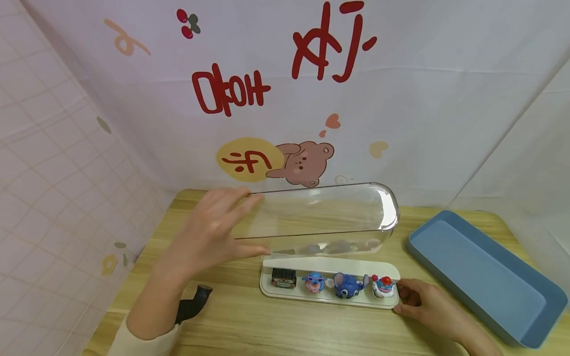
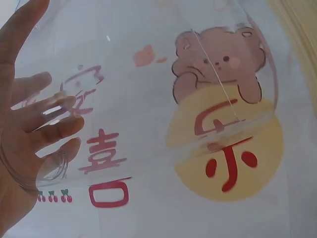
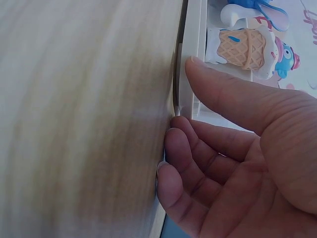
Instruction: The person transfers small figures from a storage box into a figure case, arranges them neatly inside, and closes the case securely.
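A long clear plastic cover (image 1: 320,210) is held up by my left hand (image 1: 209,235), which grips its left end between thumb and fingers. In the left wrist view, the fingers of the left hand (image 2: 29,129) show through the clear plastic. Below the cover lies a white display base (image 1: 320,265) carrying a row of small figurines: a dark block-shaped one (image 1: 283,278), a blue-and-pink one (image 1: 314,282), a blue big-eared one (image 1: 349,285) and a red-topped white one (image 1: 384,287). My right hand (image 1: 429,306) pinches the base's right end, thumb on its rim.
A blue rectangular tray (image 1: 490,282) stands at the right, slanted on the wooden table (image 1: 276,331). Behind the table hangs a white printed cloth (image 1: 427,109). A dark curved piece (image 1: 196,302) sits by the left wrist.
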A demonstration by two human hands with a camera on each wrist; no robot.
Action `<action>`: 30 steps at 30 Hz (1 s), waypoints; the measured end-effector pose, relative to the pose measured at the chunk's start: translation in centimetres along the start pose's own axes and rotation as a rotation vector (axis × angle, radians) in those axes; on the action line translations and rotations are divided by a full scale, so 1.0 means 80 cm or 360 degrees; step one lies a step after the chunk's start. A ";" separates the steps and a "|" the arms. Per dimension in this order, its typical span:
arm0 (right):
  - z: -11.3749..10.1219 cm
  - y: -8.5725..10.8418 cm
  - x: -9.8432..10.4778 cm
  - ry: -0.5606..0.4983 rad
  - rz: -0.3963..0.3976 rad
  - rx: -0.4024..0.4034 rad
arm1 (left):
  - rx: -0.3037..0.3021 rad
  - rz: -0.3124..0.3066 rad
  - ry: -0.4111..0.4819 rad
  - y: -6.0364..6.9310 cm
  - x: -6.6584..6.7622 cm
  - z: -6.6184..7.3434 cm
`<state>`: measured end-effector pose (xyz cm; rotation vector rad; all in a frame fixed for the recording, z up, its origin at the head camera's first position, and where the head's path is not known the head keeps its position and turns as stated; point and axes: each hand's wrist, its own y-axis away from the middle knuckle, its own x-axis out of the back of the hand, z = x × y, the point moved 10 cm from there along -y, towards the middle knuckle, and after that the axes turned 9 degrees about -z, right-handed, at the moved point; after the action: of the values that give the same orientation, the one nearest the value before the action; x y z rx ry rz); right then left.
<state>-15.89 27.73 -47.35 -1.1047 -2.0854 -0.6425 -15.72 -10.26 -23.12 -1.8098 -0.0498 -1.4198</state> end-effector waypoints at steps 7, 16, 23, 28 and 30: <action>-0.002 0.001 0.002 0.0029 0.0018 0.0005 | 0.0014 -0.0057 0.0039 -0.015 -0.006 0.010; -0.003 0.002 0.002 0.0019 0.0031 0.0009 | -0.0039 -0.0044 0.0063 -0.028 -0.010 0.024; -0.003 0.001 0.003 0.0012 0.0044 0.0036 | -0.0037 -0.0051 0.0118 -0.035 -0.012 0.033; -0.004 0.001 0.003 0.0006 0.0044 0.0052 | -0.0030 -0.0078 0.0137 -0.037 -0.016 0.038; -0.004 0.001 0.003 0.0004 0.0043 0.0048 | -0.0030 -0.0092 0.0133 -0.038 -0.019 0.040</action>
<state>-15.79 27.70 -46.98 -1.1130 -2.0676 -0.5975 -15.23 -5.63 -22.79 -1.7754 -0.0464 -1.5399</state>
